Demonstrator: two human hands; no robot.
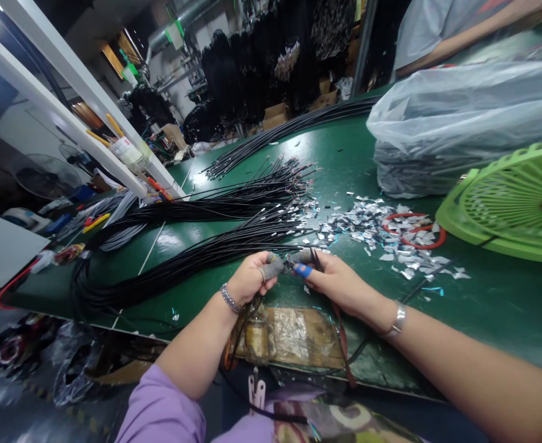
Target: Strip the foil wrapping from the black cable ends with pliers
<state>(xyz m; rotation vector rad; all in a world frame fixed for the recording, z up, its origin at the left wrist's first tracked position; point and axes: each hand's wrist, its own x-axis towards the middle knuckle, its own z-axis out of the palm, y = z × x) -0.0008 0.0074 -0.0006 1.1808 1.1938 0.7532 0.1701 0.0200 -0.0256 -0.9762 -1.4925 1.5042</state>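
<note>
My left hand (258, 275), with grey-wrapped fingertips, is closed in a pinch on a black cable (251, 307) that hangs below it. Thin coloured wires show at the cable's end, between the two hands. My right hand (333, 280) meets it there, fingers closed, blue tape (303, 270) round the thumb. A dark, narrow piece sticks up from the right fingers; its kind is too small to tell. Below the hands lies a wooden board (293, 335) covered with clear tape. Another black cable (293, 419) with stripped wires crosses my lap.
Bundles of black cables (173, 261) lie left on the green table (496, 320). Foil and sheath scraps (367, 221), a red ring (418, 237), a green fan (520, 203) and a plastic-wrapped stack (459, 135) are at right. A co-worker's arm (474, 37) shows behind.
</note>
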